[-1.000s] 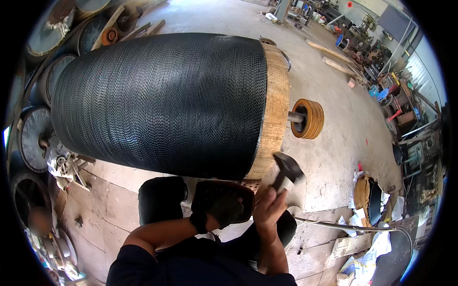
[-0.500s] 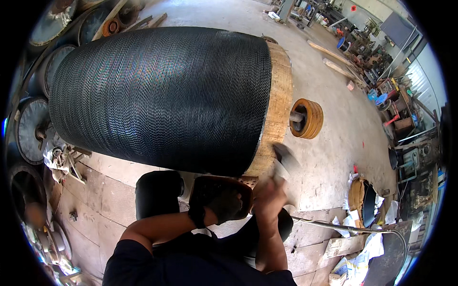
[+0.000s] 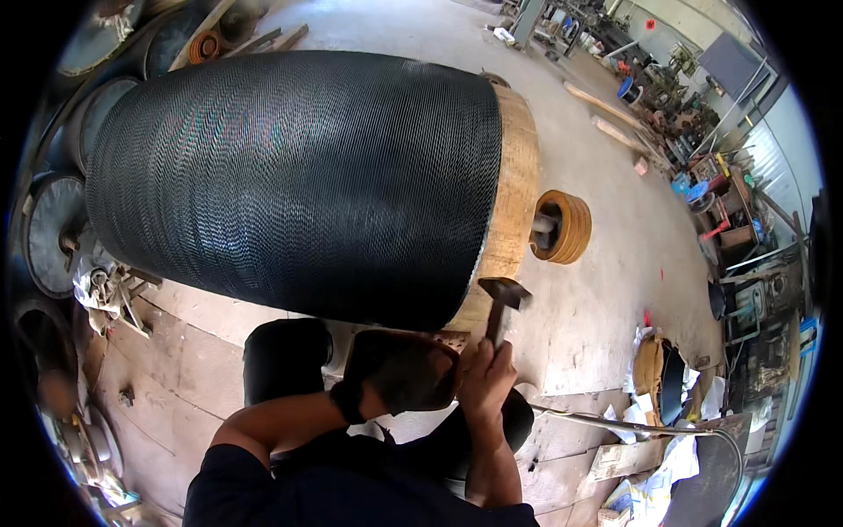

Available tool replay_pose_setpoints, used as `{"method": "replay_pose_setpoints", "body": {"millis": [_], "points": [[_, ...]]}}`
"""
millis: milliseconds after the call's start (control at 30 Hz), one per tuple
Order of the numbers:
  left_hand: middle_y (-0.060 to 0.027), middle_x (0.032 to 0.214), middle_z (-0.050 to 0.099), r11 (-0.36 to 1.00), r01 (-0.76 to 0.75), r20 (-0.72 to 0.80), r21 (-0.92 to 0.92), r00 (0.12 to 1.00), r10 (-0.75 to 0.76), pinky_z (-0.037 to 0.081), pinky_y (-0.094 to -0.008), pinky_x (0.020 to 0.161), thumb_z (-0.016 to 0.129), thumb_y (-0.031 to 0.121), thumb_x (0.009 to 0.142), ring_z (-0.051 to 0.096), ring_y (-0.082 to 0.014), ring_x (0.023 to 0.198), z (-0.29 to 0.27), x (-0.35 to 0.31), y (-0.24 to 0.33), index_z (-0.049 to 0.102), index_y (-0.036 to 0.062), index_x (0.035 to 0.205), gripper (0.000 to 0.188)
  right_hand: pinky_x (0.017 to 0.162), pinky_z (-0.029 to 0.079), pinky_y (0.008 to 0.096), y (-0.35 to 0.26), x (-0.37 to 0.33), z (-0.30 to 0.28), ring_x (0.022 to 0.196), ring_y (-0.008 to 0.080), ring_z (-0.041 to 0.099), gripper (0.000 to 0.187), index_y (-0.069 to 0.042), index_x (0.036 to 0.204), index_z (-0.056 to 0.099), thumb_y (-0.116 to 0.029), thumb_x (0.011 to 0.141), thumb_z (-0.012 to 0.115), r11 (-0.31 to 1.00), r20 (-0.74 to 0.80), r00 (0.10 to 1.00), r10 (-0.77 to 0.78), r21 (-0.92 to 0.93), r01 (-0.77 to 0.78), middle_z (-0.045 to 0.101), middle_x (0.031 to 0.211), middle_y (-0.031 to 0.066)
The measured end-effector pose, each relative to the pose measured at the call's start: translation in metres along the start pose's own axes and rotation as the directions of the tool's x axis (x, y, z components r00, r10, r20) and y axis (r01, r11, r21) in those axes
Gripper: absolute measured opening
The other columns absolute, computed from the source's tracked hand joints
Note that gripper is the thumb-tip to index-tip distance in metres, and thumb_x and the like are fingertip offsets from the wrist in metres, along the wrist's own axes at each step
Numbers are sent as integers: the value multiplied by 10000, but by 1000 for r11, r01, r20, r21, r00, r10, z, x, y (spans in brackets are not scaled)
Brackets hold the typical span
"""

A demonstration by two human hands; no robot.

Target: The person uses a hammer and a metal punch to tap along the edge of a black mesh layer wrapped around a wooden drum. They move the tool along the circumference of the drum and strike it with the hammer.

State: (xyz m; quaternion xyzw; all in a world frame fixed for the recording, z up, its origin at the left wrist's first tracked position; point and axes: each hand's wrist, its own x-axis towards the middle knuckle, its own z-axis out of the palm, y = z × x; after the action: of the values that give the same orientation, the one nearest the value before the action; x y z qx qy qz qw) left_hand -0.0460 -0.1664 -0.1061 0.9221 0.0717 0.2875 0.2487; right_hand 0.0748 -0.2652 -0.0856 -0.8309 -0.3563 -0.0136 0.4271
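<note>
My bare right hand (image 3: 488,383) is closed around the handle of a hammer (image 3: 506,294). The hammer's head is up at the near end of a wooden drum's pale rim (image 3: 516,176); whether it touches the wood I cannot tell. Tightly wound black wire or cord (image 3: 299,184) covers the drum's barrel. My left hand (image 3: 411,379), in a dark glove, is over a brown open box (image 3: 358,353) between my knees. Its fingers are dark and blurred against the box, so their grip does not show.
A ribbed orange-brown wheel (image 3: 566,227) sits on a shaft out of the drum's right end. Large reels (image 3: 54,233) line the left side. At lower right are a curved pipe (image 3: 615,422), papers and a torn brown roll (image 3: 650,364). Tools and machinery crowd the far right.
The hammer, blurred by motion before, has shifted left and now shows sharply by the drum's rim. My right hand has moved slightly left and nearer to me. The left hand stays over the box.
</note>
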Motion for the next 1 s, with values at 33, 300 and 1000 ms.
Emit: {"method": "replay_pose_setpoints", "body": {"millis": [33,300,1000], "points": [[-155,858,654,999,-42,-87,15,995,43,527,-419,699,635,192,879,633,-300,728,-6,6,-3,646,-17,957,224,510,470,435,-20,-6,-12,550,314,613,243,15,911,564,-201,1015,527,973,0,992,129,195,-126,572,632,192],[-140,1083,648,927,-161,-343,338,896,281,510,-457,815,689,144,841,636,-331,968,-69,56,-37,654,45,1160,336,547,449,481,-1,15,14,600,476,557,289,-1,851,509,-239,1009,548,984,2,994,108,-142,-107,576,666,263],[-112,1078,607,754,-75,-417,653,796,439,536,-415,745,673,-32,779,626,-300,904,-112,123,-82,667,69,1136,371,560,483,559,8,8,10,675,510,624,212,2,972,517,-181,990,623,996,-31,997,67,-61,-69,619,693,284]]}}
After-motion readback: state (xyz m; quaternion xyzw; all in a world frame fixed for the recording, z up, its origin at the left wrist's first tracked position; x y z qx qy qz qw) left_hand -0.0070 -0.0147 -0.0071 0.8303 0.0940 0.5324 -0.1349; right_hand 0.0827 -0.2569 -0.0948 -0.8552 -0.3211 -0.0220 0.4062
